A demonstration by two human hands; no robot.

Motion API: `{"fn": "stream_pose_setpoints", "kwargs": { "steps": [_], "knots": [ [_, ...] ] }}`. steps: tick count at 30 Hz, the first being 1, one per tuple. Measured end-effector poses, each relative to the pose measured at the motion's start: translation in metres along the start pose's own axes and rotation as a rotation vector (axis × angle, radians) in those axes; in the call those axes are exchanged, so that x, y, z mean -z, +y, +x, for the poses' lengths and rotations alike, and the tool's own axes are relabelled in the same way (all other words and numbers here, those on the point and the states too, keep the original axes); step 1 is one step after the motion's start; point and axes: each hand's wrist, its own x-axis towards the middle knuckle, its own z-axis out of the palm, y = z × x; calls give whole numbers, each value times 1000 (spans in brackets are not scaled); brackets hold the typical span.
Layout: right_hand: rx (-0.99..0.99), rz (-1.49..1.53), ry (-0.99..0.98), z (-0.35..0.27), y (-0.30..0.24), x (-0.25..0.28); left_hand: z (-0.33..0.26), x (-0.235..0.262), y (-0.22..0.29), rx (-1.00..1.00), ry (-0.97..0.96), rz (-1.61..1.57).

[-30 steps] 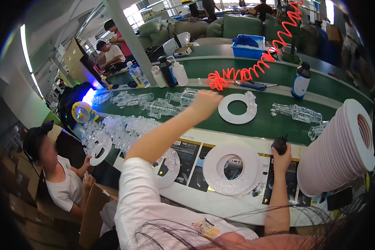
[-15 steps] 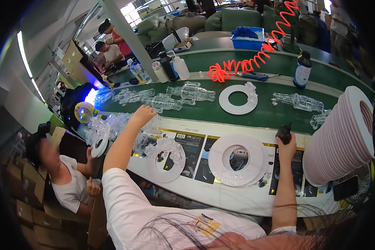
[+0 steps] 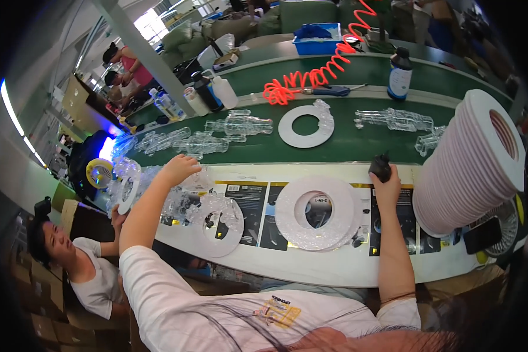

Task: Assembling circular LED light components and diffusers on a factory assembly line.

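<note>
- Right hand [image 3: 387, 185]: fingers wrapped around a small black spiky-topped object [image 3: 380, 168], near the far edge of the white table [image 3: 270, 261].
- Left hand [image 3: 180, 169]: fingers curled over glossy, transparent, jumbled plastic pieces [image 3: 178, 202] toward its left end; cannot tell whether gripping.

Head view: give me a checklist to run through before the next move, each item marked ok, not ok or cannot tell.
1. Black object secure in the right hand: ok, fingers wrapped around it.
2. Both hands empty: not ok, the right one is occupied.
3. Left hand holding a piece from the clear plastic pile: cannot tell, its fingertips are hidden.
4. Flat white rings lying between the two forearms: ok, overlapping in the middle.
5. Tall ring stack apart from the right hand: ok, it stands further right.
6. Co-worker's hand apart from the left hand: ok, it is off to the left.
</note>
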Motion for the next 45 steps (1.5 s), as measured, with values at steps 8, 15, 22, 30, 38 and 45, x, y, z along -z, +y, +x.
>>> {"fn": "stream_pose_setpoints", "kwargs": {
  "steps": [8, 15, 22, 30, 38, 45],
  "knots": [
    [-36, 12, -17, 1, 10, 3, 57, 23, 29, 130, 257, -374],
    [-42, 11, -5, 1, 10, 3, 103, 53, 33, 239, 88, -581],
    [-37, 14, -3, 0, 4, 5, 198, 135, 45, 314, 371, -648],
    [-57, 39, -14, 0, 1, 2, 271, 141, 64, 360, 127, -561],
    [-60, 29, -23, 1, 3, 3, 276, 138, 66, 395, 52, -594],
    [-70, 17, -27, 1, 0, 3, 275, 133, 63, 392, 60, -644]
  ]
}}
